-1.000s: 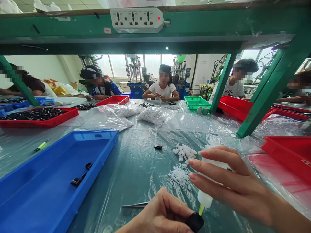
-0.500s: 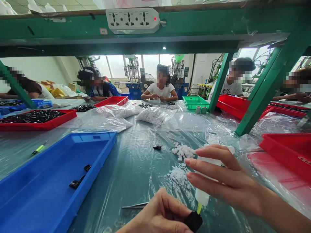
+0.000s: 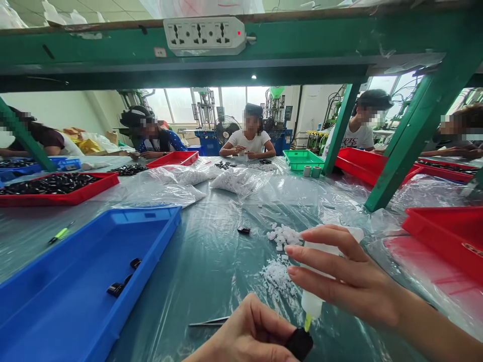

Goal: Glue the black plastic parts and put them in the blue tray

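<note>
My left hand [image 3: 247,334] at the bottom of the view pinches a small black plastic part [image 3: 300,344]. My right hand [image 3: 343,274] grips a white squeeze bottle [image 3: 312,304] tilted downward. The bottle's yellow-green nozzle [image 3: 307,323] reaches the top of the black part. Beside my left hand lie metal tweezers [image 3: 209,322] on the plastic sheet. Two heaps of small white pieces [image 3: 283,237] sit just beyond my right fingers, and a lone black part [image 3: 243,230] lies farther out.
A blue tray [image 3: 90,261] holding a few black parts stands at left, and a red tray [image 3: 445,229] at right. Green steel table legs [image 3: 392,166] and a shelf with a power strip [image 3: 204,36] cross the view. Several co-workers [image 3: 249,136] sit beyond more trays.
My hands and the bottle have shifted slightly left. The nozzle stays at the black part, and the whole view has tilted a little.
</note>
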`<state>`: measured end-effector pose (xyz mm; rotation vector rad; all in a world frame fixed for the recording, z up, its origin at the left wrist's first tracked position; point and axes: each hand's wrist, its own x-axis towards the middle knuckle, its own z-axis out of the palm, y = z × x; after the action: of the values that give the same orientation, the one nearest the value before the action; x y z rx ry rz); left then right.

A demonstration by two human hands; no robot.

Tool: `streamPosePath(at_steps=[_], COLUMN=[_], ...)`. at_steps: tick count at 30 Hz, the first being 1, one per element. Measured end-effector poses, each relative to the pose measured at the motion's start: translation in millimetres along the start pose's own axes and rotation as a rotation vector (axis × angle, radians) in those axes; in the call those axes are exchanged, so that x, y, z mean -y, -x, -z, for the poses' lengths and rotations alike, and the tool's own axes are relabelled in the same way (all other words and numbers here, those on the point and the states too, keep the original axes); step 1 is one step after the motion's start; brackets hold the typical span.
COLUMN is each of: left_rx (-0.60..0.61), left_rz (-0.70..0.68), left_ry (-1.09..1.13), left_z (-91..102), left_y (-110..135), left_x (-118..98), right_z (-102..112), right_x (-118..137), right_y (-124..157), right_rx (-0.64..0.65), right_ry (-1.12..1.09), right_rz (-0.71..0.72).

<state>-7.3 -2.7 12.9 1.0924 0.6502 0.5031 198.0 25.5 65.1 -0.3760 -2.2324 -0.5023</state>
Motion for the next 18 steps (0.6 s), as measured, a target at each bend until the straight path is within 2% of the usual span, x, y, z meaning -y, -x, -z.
streamPosePath(at_steps=[6,12,18], left_rx=[0.010,-0.077,-0.120], left_rz=[-0.057,-0.117,-0.157], left_ry=[0.075,0.116,0.171], left_z=[0.9,4.7,2.5], left_y=[0,-2,-3], left_x=[2,10,7], right_z=[-4,-7,-12], right_x=[-2,-4,-4], right_y=[7,11,10], right_rx=[0.012,0.010,-0.037], right_ry=[0.064,0.090,0.149], right_rz=[-0.065,-0.110,-0.149])
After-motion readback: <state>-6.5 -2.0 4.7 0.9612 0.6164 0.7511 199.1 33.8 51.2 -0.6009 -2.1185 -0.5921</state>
